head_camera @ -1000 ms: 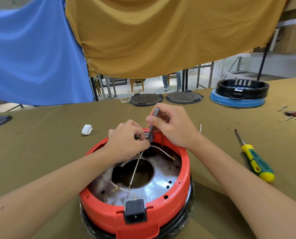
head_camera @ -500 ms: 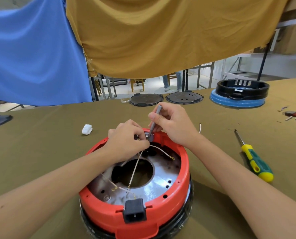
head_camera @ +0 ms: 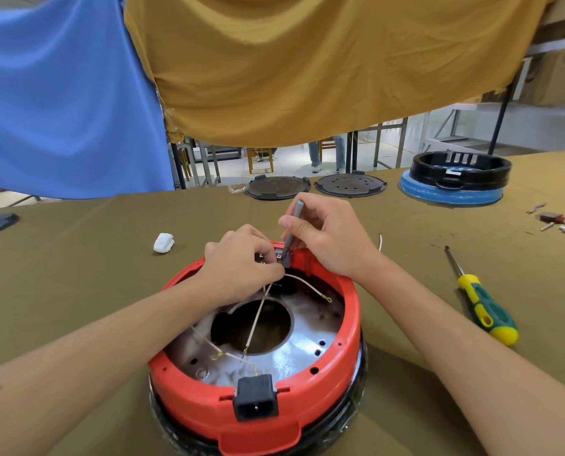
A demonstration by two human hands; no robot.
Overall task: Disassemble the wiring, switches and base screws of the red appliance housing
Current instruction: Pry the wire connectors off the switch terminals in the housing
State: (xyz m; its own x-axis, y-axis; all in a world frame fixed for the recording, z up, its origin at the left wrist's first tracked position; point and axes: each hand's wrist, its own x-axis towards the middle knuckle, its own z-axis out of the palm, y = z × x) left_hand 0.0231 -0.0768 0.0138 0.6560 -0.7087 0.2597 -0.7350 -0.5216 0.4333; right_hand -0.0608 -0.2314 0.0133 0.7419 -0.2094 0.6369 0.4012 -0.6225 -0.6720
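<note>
Head view: your left hand (head_camera: 241,268) pinched the wires (head_camera: 258,311) at the far rim of the red housing (head_camera: 323,386), which sat upside down on the desk (head_camera: 77,274). Your right hand (head_camera: 327,238) gripped a small grey tool (head_camera: 292,232), tip down at the switch. Over the last second the tool only tilted slightly, so you were probably still prying that terminal. The screwdriver (head_camera: 482,307) lay unused.
</note>
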